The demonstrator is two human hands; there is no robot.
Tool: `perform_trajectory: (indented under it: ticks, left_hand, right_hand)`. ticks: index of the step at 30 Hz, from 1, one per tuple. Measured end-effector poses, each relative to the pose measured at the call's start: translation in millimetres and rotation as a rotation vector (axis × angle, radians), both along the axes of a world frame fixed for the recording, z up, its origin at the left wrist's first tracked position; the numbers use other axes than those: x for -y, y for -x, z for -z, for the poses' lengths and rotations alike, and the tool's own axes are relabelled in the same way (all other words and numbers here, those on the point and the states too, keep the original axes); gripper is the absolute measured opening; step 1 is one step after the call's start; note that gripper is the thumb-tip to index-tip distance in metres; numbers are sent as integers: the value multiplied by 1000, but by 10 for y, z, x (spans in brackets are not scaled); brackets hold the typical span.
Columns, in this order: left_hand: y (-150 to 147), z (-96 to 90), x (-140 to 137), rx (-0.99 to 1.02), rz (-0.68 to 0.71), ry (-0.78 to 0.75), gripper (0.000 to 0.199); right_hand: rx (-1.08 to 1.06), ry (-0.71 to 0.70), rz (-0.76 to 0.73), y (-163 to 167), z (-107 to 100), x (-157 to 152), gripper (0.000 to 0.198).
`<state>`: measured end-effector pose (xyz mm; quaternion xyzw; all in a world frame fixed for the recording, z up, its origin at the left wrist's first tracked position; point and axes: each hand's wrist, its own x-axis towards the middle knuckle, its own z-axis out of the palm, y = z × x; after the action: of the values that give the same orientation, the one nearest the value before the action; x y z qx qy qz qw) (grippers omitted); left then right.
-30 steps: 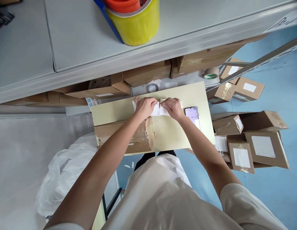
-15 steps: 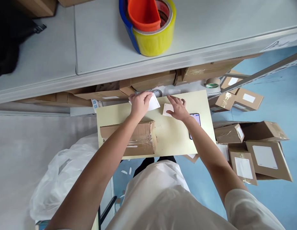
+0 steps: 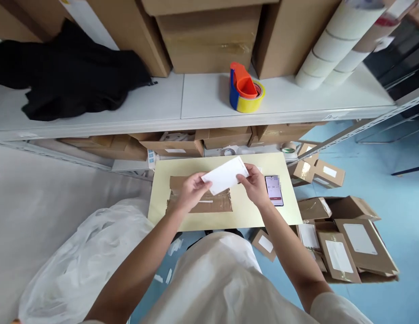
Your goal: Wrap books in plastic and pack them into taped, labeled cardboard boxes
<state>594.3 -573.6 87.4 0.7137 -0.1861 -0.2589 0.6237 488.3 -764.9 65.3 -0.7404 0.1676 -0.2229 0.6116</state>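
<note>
Between both hands a blank-looking white label (image 3: 226, 174) is stretched out above the small table (image 3: 209, 221). My left hand (image 3: 193, 191) pinches its left end and my right hand (image 3: 254, 185) pinches its right end. Below the label a brown cardboard box (image 3: 214, 206) lies on the table, partly covered by the label and my left hand. To the right of my right hand rests a phone (image 3: 274, 191) with its screen lit. A bit of white paper (image 3: 260, 169) shows behind my right hand.
A shelf (image 3: 202, 101) beyond the table bears a tape dispenser (image 3: 245, 92), black cloth (image 3: 84, 72) and label rolls (image 3: 334, 47). Labelled boxes (image 3: 356, 247) are piled on the right. A white plastic bag (image 3: 84, 256) stands at left.
My right hand has left the paper on the table and now grips the label's right end. My left hand has brought the label nearer, over the box. The view has tilted up.
</note>
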Motion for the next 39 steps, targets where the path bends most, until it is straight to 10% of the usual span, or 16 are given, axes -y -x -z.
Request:
perform_trajectory:
  ticks: [5, 10, 17, 30, 39]
  left_hand:
    - [410, 85, -414, -143, -135, 145, 23]
    - [664, 3, -650, -296, -112, 361, 25]
    - [802, -45, -1098, -531, -34, 585, 31]
    - [810, -7, -1432, -461, 115, 455, 34]
    - [843, 95, -1434, -40, 217, 365, 33]
  right_hand:
    - [21, 596, 238, 319, -297, -692, 44]
    - [97, 893, -59, 442, -494, -1426, 30]
    - [120, 951, 4, 542, -446, -1786, 20]
    - [125, 985, -66, 747, -434, -2035, 21]
    - [0, 663, -34, 808, -474, -2177, 9]
